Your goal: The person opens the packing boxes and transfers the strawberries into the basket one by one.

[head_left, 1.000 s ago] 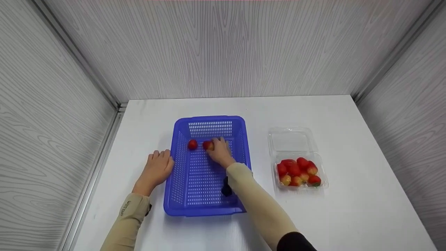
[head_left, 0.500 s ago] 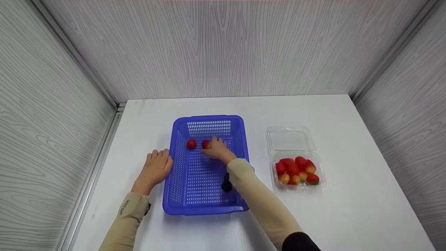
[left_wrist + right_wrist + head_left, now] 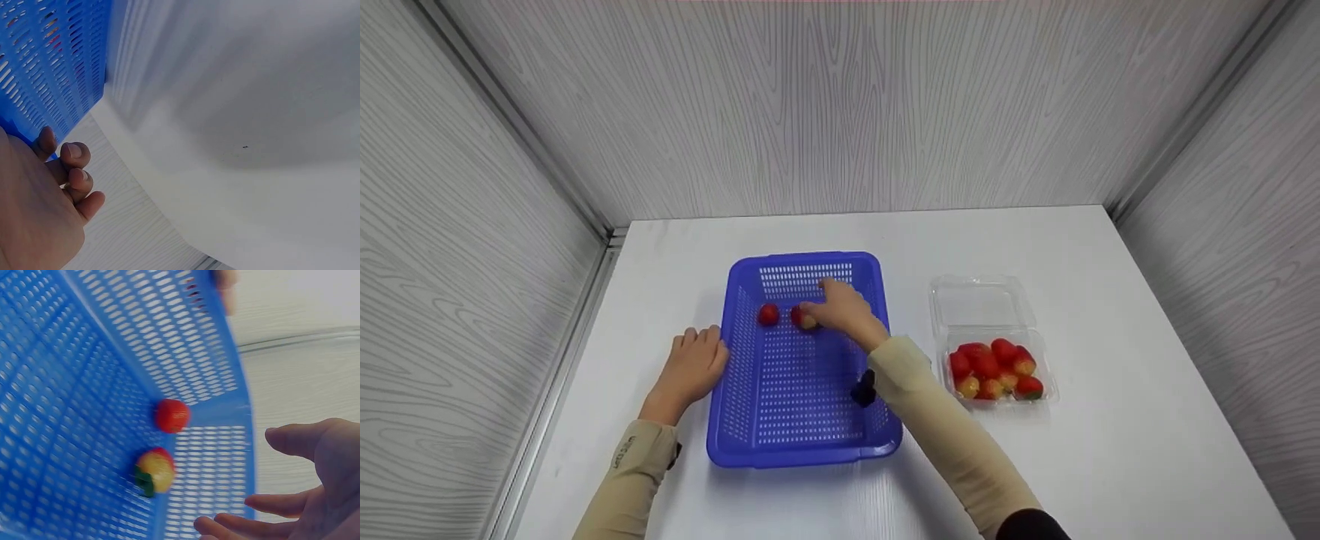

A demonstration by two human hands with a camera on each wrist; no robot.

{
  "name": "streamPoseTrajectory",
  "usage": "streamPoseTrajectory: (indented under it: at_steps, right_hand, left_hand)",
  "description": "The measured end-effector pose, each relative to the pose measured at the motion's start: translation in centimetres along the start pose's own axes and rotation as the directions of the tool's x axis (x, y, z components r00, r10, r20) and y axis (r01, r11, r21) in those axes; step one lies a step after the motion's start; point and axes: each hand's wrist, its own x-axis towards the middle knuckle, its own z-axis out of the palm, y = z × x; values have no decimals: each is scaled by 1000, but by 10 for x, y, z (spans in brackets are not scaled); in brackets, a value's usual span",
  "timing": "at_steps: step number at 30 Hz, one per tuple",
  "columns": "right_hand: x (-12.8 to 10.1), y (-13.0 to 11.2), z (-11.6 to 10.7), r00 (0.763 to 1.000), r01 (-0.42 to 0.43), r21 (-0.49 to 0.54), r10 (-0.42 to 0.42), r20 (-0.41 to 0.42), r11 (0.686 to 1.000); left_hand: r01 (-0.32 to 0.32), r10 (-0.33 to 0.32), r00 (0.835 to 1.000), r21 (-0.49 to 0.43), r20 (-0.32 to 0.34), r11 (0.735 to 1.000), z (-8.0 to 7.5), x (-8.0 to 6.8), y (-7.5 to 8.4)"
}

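A blue perforated basket (image 3: 802, 420) sits on the white table (image 3: 1110, 465), its near rim closest to the person, whose two cream sleeves come in from the near edge. The left hand (image 3: 694, 365) rests flat on the table against the basket's left wall, fingers loosely bent and gripping nothing; the left wrist view shows the fingertips (image 3: 76, 152) right beside the blue wall. To the right of the basket, apart from it, stands a clear plastic clamshell box (image 3: 982, 300) with its lid folded back toward the far side, and a heap of strawberries (image 3: 994, 367) fills its near half. Farther in, the right hand (image 3: 847, 309) hovers inside the basket's far half, fingers spread and relaxed, holding nothing. Just left of its fingertips lies a red and yellowish strawberry (image 3: 804, 318), on the basket floor and free of the hand, as the right wrist view confirms. A second, all-red strawberry (image 3: 768, 314) lies a little farther left, near the far left corner. Beyond the table rise grey wood-grain walls (image 3: 840, 105).
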Motion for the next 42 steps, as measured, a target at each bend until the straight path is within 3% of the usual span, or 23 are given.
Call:
streamPoseTrajectory:
  at_steps: [9,15,22,30,36,42]
  right_hand:
    - [-28,12,-36,980,150,-64,-157,-122,987]
    - [-47,40,-59,957,168,-50,-176,-230,984]
    - [-69,77,-80,927,124,-7,-118,-355,992]
    - [-99,113,-94,910,49,32,-32,-414,998]
    - [-112,146,-91,889,-19,2,18,-457,1000]
    - [-127,185,-80,863,-160,-87,97,-497,983]
  left_hand:
    - [-2,2,1000,-4,-1,1000,2,3,-1]
    - [-3,3,1000,-6,8,1000,2,4,1]
    - [5,-5,1000,-12,9,1000,2,4,1]
    - [1,-1,1000,-7,20,1000,3,4,0]
    - [11,-11,1000,-8,16,1000,0,3,-1]
    - [10,-9,1000,-15,28,1000,0,4,1]
